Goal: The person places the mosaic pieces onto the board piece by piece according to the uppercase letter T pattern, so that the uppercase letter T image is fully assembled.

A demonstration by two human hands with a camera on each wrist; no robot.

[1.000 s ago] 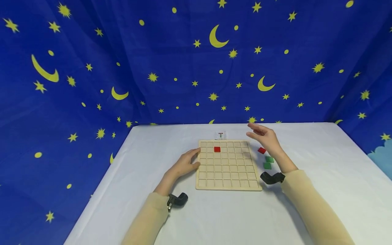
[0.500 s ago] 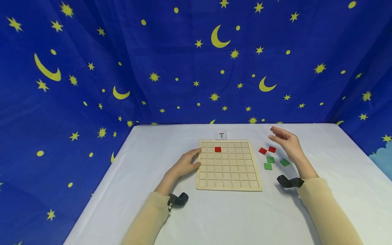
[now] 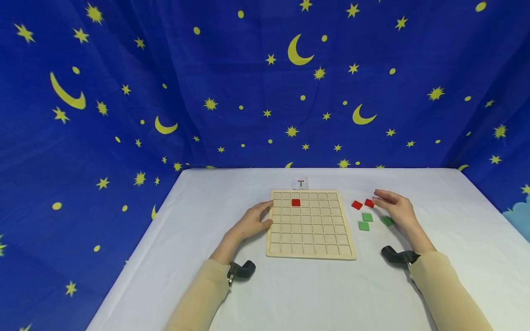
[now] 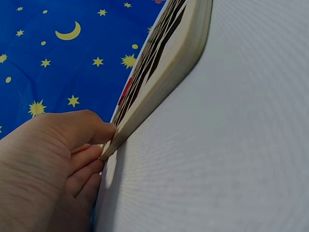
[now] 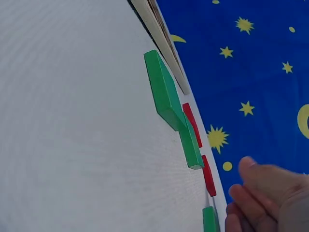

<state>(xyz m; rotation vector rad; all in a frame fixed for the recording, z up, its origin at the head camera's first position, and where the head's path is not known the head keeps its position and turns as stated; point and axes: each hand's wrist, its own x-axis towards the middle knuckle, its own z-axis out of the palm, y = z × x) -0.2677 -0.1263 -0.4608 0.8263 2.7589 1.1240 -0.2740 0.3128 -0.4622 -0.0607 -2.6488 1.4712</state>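
Wooden board [image 3: 311, 238], touched by unclenched left grip [image 3: 250, 222], holds one red tile [image 3: 296, 202]; right grip [image 3: 400, 211] hangs loose.

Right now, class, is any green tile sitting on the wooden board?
No, the green tiles lie on the white table, beside the wooden board.

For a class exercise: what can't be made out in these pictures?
Head view: fine details on the card are too small to read.
Head view: the right hand covers part of the rightmost green tile; in the right wrist view, the bottom edge cuts it off.
Left wrist view: the low angle leaves only a sliver of the red tile on the board.
Right wrist view: the top edge crops the board.
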